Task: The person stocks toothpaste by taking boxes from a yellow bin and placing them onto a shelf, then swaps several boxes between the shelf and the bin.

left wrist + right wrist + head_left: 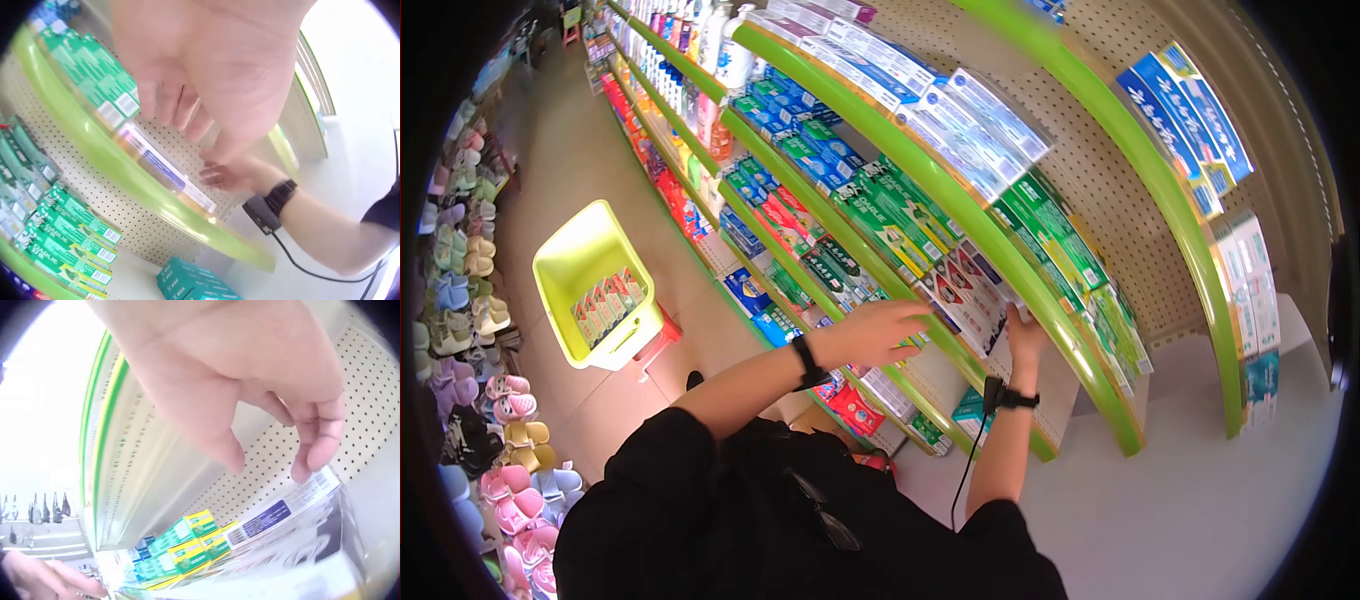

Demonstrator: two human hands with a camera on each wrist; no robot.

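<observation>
My right hand [1027, 343] reaches into a shelf at the end of a row of white toothpaste boxes [963, 298] with dark and red print. In the right wrist view, its bent fingers come right to the end of a box with a purple label [267, 519], while the thumb stands apart and grips nothing. My left hand [870, 333] is over the front edge of the shelves, to the left of these boxes. Its fingers are spread loosely and hold nothing. In the left wrist view, the left palm [219, 69] hangs before the shelf.
Green DARLIE toothpaste boxes [890, 215] stand beside the white ones. Curved green shelf edges [920, 145] run above and below the hands. A yellow-green basket [560, 250] with several boxes inside stands over a red support [662, 338]. Slippers [515, 500] line the left side.
</observation>
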